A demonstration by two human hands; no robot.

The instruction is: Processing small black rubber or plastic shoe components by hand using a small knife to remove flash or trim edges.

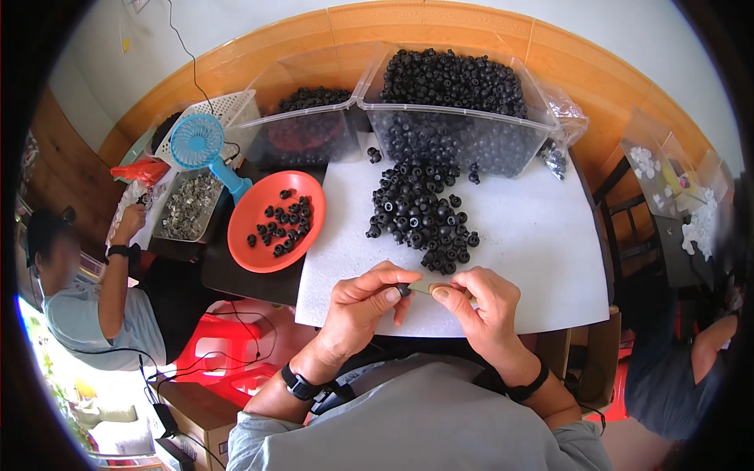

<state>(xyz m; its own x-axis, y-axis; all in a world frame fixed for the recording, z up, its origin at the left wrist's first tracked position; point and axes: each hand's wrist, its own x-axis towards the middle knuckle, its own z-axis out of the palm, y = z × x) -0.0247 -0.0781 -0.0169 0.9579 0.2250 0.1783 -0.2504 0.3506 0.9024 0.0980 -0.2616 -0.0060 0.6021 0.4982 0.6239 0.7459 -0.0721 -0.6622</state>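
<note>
On my remote feed, the red plate [255, 200] sits at left, probably for easy reach; the left hand [353, 310] pinches a black part [404, 290] over the white sheet [542, 235], apparently steadying it against the thin strip [421, 288] clamped in the right hand [484, 310].

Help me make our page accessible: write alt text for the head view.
The left hand pinches a small black part; the right hand holds a thin piece to it. Ahead, a heap of black parts lies on a white sheet before two clear bins of more; a red plate of them sits left.
</note>
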